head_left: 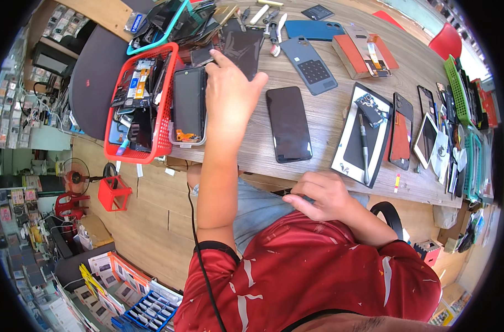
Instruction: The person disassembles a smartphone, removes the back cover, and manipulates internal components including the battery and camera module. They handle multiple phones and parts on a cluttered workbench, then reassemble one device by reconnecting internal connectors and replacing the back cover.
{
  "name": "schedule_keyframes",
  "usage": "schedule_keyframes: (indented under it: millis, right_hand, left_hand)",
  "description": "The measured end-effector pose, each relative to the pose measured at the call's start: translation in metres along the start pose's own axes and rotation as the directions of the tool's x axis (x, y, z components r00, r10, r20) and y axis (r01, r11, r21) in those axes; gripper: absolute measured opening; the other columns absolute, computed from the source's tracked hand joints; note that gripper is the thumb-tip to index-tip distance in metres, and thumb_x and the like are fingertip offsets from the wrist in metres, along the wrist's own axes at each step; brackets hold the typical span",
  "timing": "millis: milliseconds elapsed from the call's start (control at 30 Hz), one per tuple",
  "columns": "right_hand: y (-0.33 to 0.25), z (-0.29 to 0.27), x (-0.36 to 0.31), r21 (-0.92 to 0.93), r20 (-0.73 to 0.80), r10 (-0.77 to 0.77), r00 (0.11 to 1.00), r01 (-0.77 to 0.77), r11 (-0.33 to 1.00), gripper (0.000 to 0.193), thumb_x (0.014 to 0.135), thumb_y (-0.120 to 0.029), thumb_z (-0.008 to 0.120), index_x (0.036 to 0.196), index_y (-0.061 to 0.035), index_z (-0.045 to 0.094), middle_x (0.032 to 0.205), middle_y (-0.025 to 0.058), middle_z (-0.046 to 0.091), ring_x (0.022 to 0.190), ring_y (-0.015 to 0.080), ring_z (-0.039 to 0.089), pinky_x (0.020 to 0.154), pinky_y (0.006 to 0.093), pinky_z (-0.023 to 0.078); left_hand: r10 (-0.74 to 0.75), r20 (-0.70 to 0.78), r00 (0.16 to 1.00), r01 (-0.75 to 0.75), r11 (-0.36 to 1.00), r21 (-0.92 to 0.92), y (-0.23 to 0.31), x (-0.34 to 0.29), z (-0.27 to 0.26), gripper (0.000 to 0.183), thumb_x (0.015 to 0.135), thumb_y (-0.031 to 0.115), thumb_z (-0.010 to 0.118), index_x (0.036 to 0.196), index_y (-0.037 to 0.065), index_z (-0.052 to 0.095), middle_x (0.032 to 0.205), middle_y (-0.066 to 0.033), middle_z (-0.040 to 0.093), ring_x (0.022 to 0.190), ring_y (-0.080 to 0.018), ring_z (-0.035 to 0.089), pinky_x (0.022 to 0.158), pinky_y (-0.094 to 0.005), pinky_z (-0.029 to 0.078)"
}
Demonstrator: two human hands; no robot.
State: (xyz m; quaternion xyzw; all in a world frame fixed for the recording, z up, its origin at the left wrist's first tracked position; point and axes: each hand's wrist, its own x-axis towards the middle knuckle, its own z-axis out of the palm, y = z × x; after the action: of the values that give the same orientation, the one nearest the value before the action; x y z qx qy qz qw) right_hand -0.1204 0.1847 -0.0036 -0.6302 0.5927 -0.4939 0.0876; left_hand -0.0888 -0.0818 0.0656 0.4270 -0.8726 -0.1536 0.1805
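1. Looks like a reaching step: left hand (230,88) above the tray (189,144), near a dark panel (245,44) on the desk (327,124).
2. Left fingers half-spread, thumb wide; contact unclear. Next move calls for careful placement.
3. Right hand (324,195) loosely curled, no object visible.

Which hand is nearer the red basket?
Left. The left hand is just right of the red basket; the right hand is farther right and closer to the body.

one head-worn fisheye looks down, the red shirt (313,265) close below, table (323,124) and hands (230,91) beyond.
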Motion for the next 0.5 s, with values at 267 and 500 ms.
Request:
schedule_keyframes:
  millis: [267, 500]
  right_hand:
    - [-0.003, 0.0, 0.003, 0.044, 0.028, 0.023, 0.999, -0.025, 0.999, 0.022, 0.089, -0.016, 0.089, 0.082, -0.0048, 0.071, 0.073, 0.0078, 0.063, 0.06, 0.0262, 0.063, 0.055, 0.0378, 0.05]
    - [-0.004, -0.001, 0.003, 0.021, 0.029, 0.034, 0.999, -0.034, 0.999, 0.02, 0.088, -0.015, 0.089, 0.084, -0.0039, 0.073, 0.075, 0.0081, 0.066, 0.061, 0.0256, 0.065, 0.056, 0.0372, 0.052]
  left_hand:
    - [0.141, -0.128, 0.982, -0.127, 0.985, 0.114, -0.015, -0.004, 0.023, 0.097, 0.088, 0.043, 0.074, 0.146, -0.029, 0.043, 0.124, -0.0365, 0.059, 0.113, -0.0462, 0.065, 0.1, -0.0458, 0.058]
    - [0.157, -0.135, 0.978, -0.136, 0.979, 0.152, -0.006, -0.013, 0.02, 0.09, 0.094, 0.045, 0.071, 0.144, -0.026, 0.049, 0.124, -0.0334, 0.061, 0.117, -0.0446, 0.06, 0.101, -0.0495, 0.056]
